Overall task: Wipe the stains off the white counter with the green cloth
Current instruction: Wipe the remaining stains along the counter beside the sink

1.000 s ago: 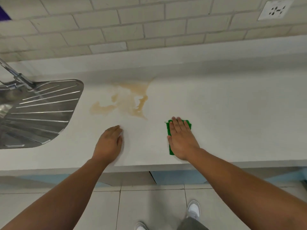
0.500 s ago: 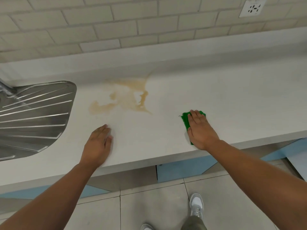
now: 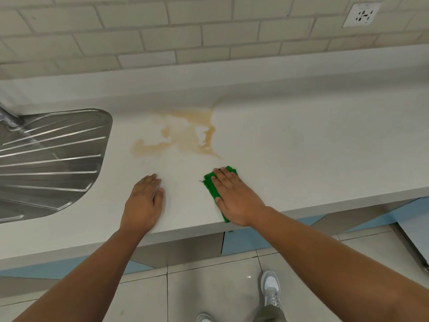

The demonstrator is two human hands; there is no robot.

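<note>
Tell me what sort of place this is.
Most likely a kitchen: a ribbed steel sink drainboard set into a white counter, a tiled wall behind with a wall socket, and blue cabinet fronts below.

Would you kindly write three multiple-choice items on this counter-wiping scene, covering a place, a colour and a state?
1. Where is the brown stain relative to the green cloth?
A. Beyond it, nearer the wall
B. On the floor
C. Inside the sink

2. What colour is the cloth?
A. Red
B. Green
C. Blue

3. How is the right hand placed?
A. Flat on the cloth, fingers straight
B. Raised in the air
C. Clenched in a fist

Answers:
1 A, the stain spreads on the white counter past the cloth.
2 B, green shows beside the hand.
3 A, the palm covers the cloth.
</note>
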